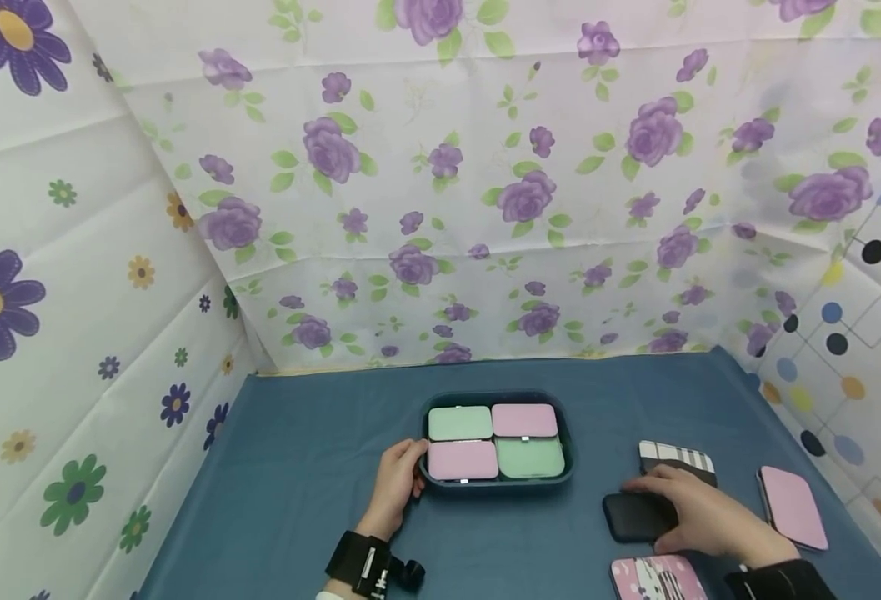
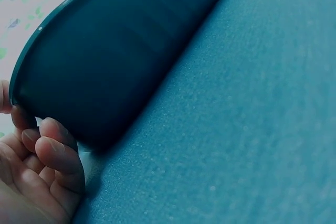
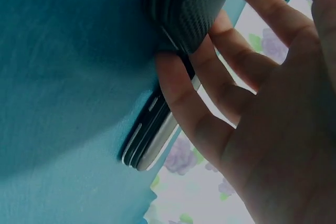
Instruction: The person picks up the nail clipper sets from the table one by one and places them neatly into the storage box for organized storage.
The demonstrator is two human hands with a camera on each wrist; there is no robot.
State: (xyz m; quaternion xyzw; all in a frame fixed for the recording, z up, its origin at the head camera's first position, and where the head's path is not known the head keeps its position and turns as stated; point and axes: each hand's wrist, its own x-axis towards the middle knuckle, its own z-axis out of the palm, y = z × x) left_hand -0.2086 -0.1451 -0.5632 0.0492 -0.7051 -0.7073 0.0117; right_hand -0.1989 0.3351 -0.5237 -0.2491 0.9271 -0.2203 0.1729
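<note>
My left hand [image 1: 393, 483] pinches the left end of a dark blue-green oblong tray [image 1: 496, 489]; in the left wrist view its fingertips lie against the tray's outer wall [image 2: 115, 61]. Two green flat cases, the far one [image 1: 458, 423] and near one [image 1: 530, 458], sit inside, with a far pink case [image 1: 524, 420] and a near pink case [image 1: 463, 461]. Over at the right, my right hand [image 1: 698, 512] grips a black flat rounded case [image 1: 633, 518] by its edges. The right wrist view shows its woven-look surface [image 3: 205, 9] tilted above the cloth.
A striped white-and-dark case [image 1: 676, 458] lies just beyond my right hand. Nearer is a pink case with a cartoon print [image 1: 658, 579]. A plain pink case [image 1: 793, 507] lies farther right. Blue cloth [image 1: 320, 450] covers the table, with patterned curtains [image 1: 425, 208] behind and at both sides.
</note>
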